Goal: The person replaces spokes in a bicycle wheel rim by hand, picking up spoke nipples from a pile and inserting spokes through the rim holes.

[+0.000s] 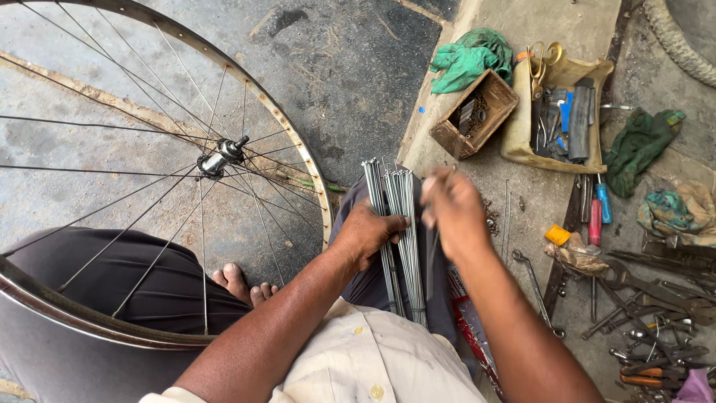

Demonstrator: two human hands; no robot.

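Observation:
My left hand [365, 233] grips a bundle of long silver spokes [403, 246] that lies along my right thigh. Just to the right of the bundle's top, my right hand [453, 210] is blurred and pinches a single thin spoke near its end. A bicycle wheel [149, 172] with its metal rim, spokes and hub [220, 158] leans over my left knee, to the left of both hands. My bare toes [242, 282] show through the wheel.
A small wooden box [477, 113] of small metal parts and a green cloth [470, 58] lie ahead. A tan tray [559, 112] holds scissors and tools. Screwdrivers [598, 213], a spanner [533, 283], pliers and rags are scattered at the right.

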